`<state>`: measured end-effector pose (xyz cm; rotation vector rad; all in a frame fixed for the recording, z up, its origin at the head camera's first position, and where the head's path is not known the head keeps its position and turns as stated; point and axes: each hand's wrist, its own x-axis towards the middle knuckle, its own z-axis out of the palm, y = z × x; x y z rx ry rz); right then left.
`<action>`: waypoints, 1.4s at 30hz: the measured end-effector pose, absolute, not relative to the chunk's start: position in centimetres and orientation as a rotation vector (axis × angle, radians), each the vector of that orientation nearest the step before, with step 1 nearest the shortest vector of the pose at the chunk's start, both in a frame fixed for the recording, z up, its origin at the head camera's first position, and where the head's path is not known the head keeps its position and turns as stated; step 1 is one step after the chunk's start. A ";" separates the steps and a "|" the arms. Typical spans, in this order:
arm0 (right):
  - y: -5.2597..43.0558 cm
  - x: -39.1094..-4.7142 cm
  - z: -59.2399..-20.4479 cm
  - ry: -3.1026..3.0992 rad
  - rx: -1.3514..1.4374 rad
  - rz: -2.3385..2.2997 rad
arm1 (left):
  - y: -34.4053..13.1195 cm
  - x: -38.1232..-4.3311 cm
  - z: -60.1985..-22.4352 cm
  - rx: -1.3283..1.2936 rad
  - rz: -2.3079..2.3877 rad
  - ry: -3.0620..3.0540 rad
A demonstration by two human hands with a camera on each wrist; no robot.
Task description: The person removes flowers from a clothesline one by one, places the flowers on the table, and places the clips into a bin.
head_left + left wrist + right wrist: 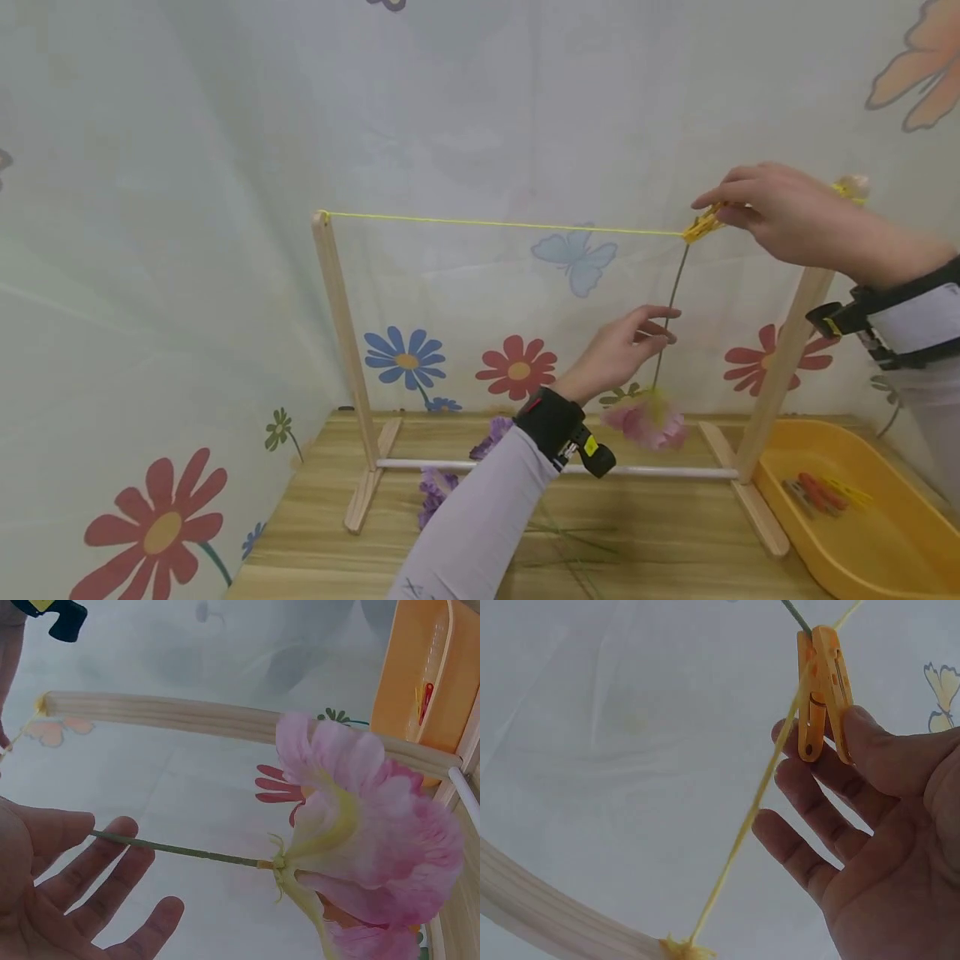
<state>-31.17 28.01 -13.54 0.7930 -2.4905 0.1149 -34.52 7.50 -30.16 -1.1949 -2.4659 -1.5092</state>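
Observation:
My right hand [798, 208] pinches a yellow clothespin [825, 697] between thumb and fingers at the yellow cord [510, 222]. The clothespin's nose sits at the cord and the end of a green stem [678, 279]. From there the pink artificial flower [375, 832] hangs head down. Lower on that stem, the thumb and forefinger of my left hand [618, 350] pinch it lightly, other fingers spread. The cord runs between two posts of a wooden frame [341, 333], tied at the right post's top [686, 949].
Purple flowers [435, 496] lie on the wood-grain table [292, 550], partly behind my left arm, near loose green stems [577, 542]. A yellow-orange tub [892, 542] at right holds several clothespins [821, 492]. A white rod [660, 472] joins the frame's feet; a patterned curtain [450, 108] hangs behind.

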 end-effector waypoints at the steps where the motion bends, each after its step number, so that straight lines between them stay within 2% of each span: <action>1: 28.0 -31.1 -13.4 -2.509 0.788 0.079 | 7.5 -34.5 -30.1 -1.182 -1.515 -2.458; 7: 28.0 -30.9 -12.8 -2.524 0.757 -0.020 | 7.6 -34.5 -29.9 -1.084 -1.602 -2.437; 24: 28.0 -31.4 -13.8 -2.257 0.688 0.315 | 6.8 -34.4 -29.7 -1.061 -1.700 -2.340; 33: 27.6 -31.0 -14.1 -2.142 0.612 0.437 | 4.6 -34.5 -30.4 -1.129 -1.638 -2.307; 42: 27.5 -29.8 -16.5 -2.041 0.565 0.574 | 1.8 -34.1 -30.9 -1.133 -1.535 -2.285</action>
